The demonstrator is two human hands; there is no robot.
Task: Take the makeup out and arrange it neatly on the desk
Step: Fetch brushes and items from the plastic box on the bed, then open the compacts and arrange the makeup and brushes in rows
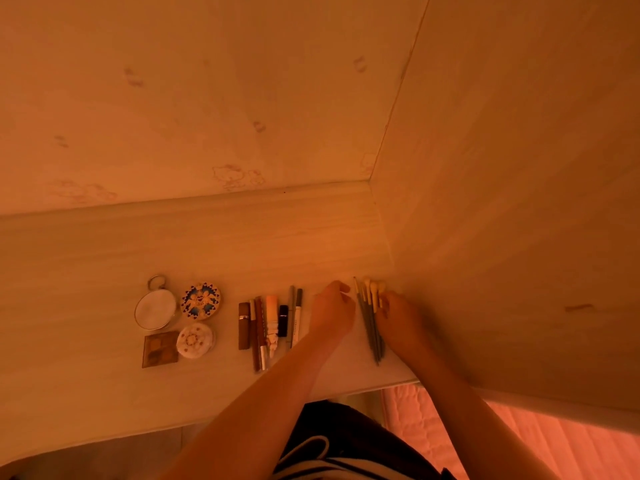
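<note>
dark clothing with white stripes (pixel 349 441) fills the bottom edge, and two bare forearms reach up from it over the pale wood-grain desk (pixel 86 271). the left hand (pixel 330 313) shows its back, fingers curled under beside the makeup brushes (pixel 371 323); whether it pinches anything i cannot tell. the right hand (pixel 398 318) lies against the other side of the bundle, fingertips touching near the pale brush heads, and a real grip cannot be made out. the brushes lie together, heads towards the wall, close to the desk's right corner by the side panel (pixel 519 202).

left of the hands lies a tidy row of tubes and pencils (pixel 270 323); one white pencil (pixel 296 329) carries dark lettering, too small to read. further left sit a round mirror (pixel 156 311), a patterned blue-and-gold compact (pixel 201 301), a white round compact (pixel 194 340) and a square eyeshadow palette (pixel 160 348), grouped two by two. faint pink cartoon prints mark the wall (pixel 235 174). pink quilted bedding (pixel 519 445) shows lower right.
</note>
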